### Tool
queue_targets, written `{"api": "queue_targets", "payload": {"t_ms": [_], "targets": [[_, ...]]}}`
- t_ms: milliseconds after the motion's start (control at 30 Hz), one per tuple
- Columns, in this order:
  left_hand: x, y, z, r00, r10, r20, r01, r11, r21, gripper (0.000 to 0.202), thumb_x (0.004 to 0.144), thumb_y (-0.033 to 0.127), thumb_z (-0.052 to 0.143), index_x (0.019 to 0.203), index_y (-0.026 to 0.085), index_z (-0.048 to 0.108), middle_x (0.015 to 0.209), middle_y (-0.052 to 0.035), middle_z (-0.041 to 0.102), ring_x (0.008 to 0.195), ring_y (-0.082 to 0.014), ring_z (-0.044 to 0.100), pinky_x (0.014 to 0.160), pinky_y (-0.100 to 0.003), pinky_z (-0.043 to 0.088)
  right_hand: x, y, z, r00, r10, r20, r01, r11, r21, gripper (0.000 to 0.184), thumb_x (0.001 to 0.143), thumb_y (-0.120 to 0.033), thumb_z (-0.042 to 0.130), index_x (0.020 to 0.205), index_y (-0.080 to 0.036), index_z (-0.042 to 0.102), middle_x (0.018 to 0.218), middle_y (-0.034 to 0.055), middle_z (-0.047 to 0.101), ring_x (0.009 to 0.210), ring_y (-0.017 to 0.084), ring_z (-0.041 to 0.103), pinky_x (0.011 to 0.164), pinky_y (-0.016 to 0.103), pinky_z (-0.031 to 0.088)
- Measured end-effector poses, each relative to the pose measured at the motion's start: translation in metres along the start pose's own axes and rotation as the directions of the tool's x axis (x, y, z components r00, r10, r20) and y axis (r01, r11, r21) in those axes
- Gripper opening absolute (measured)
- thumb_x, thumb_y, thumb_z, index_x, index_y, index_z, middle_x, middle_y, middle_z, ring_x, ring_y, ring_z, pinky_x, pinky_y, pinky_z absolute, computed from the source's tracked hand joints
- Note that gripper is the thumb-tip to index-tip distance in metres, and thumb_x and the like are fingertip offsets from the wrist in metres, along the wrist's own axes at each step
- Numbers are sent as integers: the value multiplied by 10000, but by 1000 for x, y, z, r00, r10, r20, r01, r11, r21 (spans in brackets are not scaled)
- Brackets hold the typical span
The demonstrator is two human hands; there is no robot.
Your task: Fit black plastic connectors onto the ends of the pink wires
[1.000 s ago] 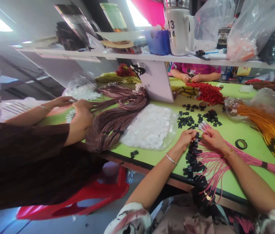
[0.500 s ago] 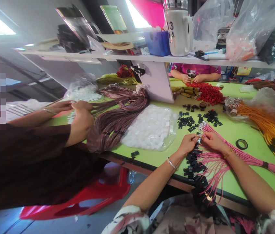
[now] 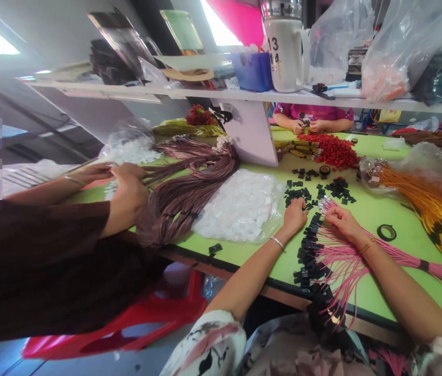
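My left hand point(image 3: 295, 215) is at the near edge of a scatter of black plastic connector housings point(image 3: 298, 195). Its fingers are pinched together, with a black housing at their tips. Against the silvery terminal ends of a bundle of pink wires point(image 3: 395, 249), my right hand point(image 3: 341, 220) is closed, thumb and finger pinching a pink wire. Below my hands, pink wires fitted with black housings point(image 3: 310, 256) lie in a row that runs down over the table edge.
A roll of black tape point(image 3: 386, 232) lies right of the pink bundle, near yellow wires point(image 3: 420, 193). Leftward sit a bag of white parts point(image 3: 240, 206) and brown wires point(image 3: 182, 203). A co-worker's hands point(image 3: 127, 183) work at far left; another person point(image 3: 313, 117) sits opposite. A shelf point(image 3: 221, 93) spans above.
My left hand has moved up and left, away from my right hand, to the loose black housings. The right hand stays at the terminal ends of the pink wires.
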State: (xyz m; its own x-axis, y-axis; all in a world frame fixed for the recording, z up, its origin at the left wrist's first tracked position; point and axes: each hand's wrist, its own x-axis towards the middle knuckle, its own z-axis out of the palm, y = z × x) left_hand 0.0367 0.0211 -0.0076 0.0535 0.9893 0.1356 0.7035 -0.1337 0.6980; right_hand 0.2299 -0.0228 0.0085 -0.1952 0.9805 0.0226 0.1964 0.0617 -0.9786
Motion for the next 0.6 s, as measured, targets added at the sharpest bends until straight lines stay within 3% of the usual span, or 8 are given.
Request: {"api": "queue_targets", "payload": {"t_ms": [100, 233, 300, 400, 500, 600], "targets": [[-2, -3, -2, 1000, 1, 19, -1, 999, -48, 236, 707, 80, 702, 917, 178, 660, 884, -58, 598, 793, -190, 532, 790, -312, 410, 1, 3, -1, 999, 38, 10, -38, 999, 21, 333, 759, -517, 683, 737, -207, 563, 533, -56, 427, 462, 103, 313, 504, 262, 218], [-9, -4, -8, 994, -68, 87, 90, 956, -278, 98, 711, 103, 691, 778, 169, 717, 773, -35, 624, 741, -164, 548, 751, -291, 432, 2, 4, -1, 1000, 17, 17, -17, 1000, 12, 337, 769, -514, 680, 700, -214, 543, 546, -47, 418, 484, 112, 305, 517, 271, 214], [-12, -2, -8, 977, -154, 149, 209, 845, -492, 87, 706, 145, 717, 790, 157, 738, 729, -26, 644, 686, -140, 550, 692, -273, 440, 2, 3, -1, 1000, 10, 24, -10, 1000, 19, 338, 777, -519, 672, 700, -219, 537, 549, -48, 409, 486, 113, 299, 514, 272, 209], [-19, 7, -8, 928, -251, 275, 372, 587, -719, 159, 683, 167, 769, 839, 135, 762, 692, -28, 661, 617, -105, 542, 610, -243, 443, 1, 2, -1, 1000, -3, 30, 2, 999, 34, 346, 783, -528, 671, 703, -221, 532, 551, -48, 402, 484, 112, 298, 509, 272, 206], [-25, 19, -10, 871, -268, 412, 488, 384, -783, 169, 697, 115, 771, 865, 119, 757, 680, -31, 665, 589, -80, 560, 584, -213, 469, 0, -1, 0, 1000, 6, 30, -8, 999, 35, 379, 769, -559, 685, 695, -222, 529, 546, -43, 409, 477, 113, 302, 500, 274, 211], [-30, 29, -14, 833, -273, 482, 547, 267, -793, 130, 717, 34, 732, 826, 102, 712, 724, -48, 689, 617, -81, 623, 648, -213, 531, -1, -5, 0, 999, -6, 42, 4, 1000, 31, 414, 773, -588, 676, 669, -222, 514, 552, -36, 411, 487, 116, 311, 501, 277, 229]]}}
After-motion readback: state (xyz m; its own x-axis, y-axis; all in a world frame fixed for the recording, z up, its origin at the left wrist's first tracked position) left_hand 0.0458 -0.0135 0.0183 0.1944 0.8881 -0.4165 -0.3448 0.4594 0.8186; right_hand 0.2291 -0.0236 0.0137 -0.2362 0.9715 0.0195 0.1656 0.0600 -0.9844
